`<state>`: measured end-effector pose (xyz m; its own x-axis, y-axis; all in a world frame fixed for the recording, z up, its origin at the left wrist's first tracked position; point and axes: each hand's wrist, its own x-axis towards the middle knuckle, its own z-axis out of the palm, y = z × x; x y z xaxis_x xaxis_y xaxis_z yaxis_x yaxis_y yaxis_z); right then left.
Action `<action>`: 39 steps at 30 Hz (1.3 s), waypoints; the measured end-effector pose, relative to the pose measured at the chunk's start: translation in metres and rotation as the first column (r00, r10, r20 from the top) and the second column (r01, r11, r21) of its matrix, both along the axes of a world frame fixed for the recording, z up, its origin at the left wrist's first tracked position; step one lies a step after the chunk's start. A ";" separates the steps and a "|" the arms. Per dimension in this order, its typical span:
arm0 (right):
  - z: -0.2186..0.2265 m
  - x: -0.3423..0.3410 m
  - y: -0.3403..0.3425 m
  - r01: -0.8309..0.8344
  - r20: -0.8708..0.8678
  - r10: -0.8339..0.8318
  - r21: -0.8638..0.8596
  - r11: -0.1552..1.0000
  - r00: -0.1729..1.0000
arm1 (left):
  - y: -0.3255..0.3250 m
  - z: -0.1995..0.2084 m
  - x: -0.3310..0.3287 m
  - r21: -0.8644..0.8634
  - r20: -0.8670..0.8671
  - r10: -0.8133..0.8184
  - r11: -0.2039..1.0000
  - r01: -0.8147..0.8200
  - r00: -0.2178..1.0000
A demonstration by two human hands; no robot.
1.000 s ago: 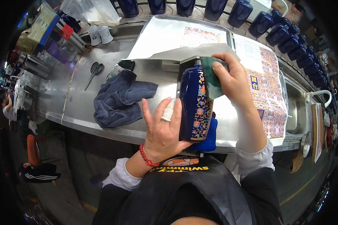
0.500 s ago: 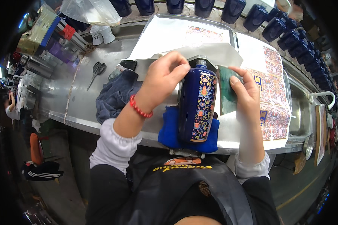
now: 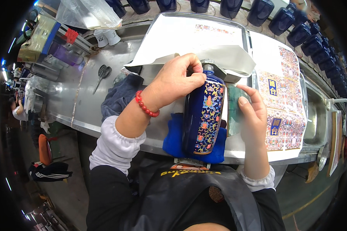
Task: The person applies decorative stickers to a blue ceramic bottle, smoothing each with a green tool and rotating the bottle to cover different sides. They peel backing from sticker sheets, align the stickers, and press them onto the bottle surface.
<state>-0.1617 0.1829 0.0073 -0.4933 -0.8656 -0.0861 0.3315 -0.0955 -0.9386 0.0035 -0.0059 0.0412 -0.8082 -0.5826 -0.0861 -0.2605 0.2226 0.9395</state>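
Note:
A dark blue glass bottle (image 3: 193,119) lies tilted in front of me, its neck pointing away, on a bright blue cloth (image 3: 173,133). A colourful floral decal (image 3: 209,119) covers its right-hand face. With thumb and fingers pinched together, my left hand (image 3: 180,77) rests at the bottle's shoulder by the decal's top edge; whatever is in the pinch is too small to make out. My right hand (image 3: 253,109), just right of the bottle, grips a flat green translucent scraper (image 3: 234,106) between thumb and fingers. The scraper is apart from the bottle.
Printed decal sheets (image 3: 283,111) spread to the right, before a sink (image 3: 316,115). White paper (image 3: 173,36) covers a metal tray behind the bottle. At left are a grey-blue cloth (image 3: 121,94), black scissors (image 3: 103,75) and white cups (image 3: 111,37). Blue bottles (image 3: 260,13) line the far edge.
My head view has shifted slightly. The left hand stays pinched at the bottle's shoulder, a little further right over it. The right hand has drawn slightly nearer with the scraper.

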 end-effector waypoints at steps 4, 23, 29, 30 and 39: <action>-0.003 -0.002 0.003 -0.018 0.014 0.018 -0.001 1.000 1.000 | 0.000 0.001 -0.003 -0.078 -0.035 0.015 0.997 -0.018 0.999; -0.010 -0.005 0.006 -0.019 0.031 0.019 -0.002 1.000 0.999 | -0.005 -0.002 -0.003 -0.075 -0.029 0.000 0.997 -0.002 1.000; -0.011 -0.005 0.005 -0.018 0.042 0.019 -0.009 1.000 0.999 | -0.004 -0.001 -0.005 -0.139 -0.021 0.005 0.990 -0.008 1.000; -0.011 -0.005 0.005 -0.016 0.046 0.017 -0.009 1.000 0.999 | -0.004 -0.001 -0.005 -0.161 -0.020 0.001 0.987 -0.004 1.000; -0.010 -0.005 0.006 -0.006 0.052 0.006 0.002 1.000 0.999 | -0.003 0.002 -0.004 -0.173 -0.027 0.003 0.985 -0.008 1.000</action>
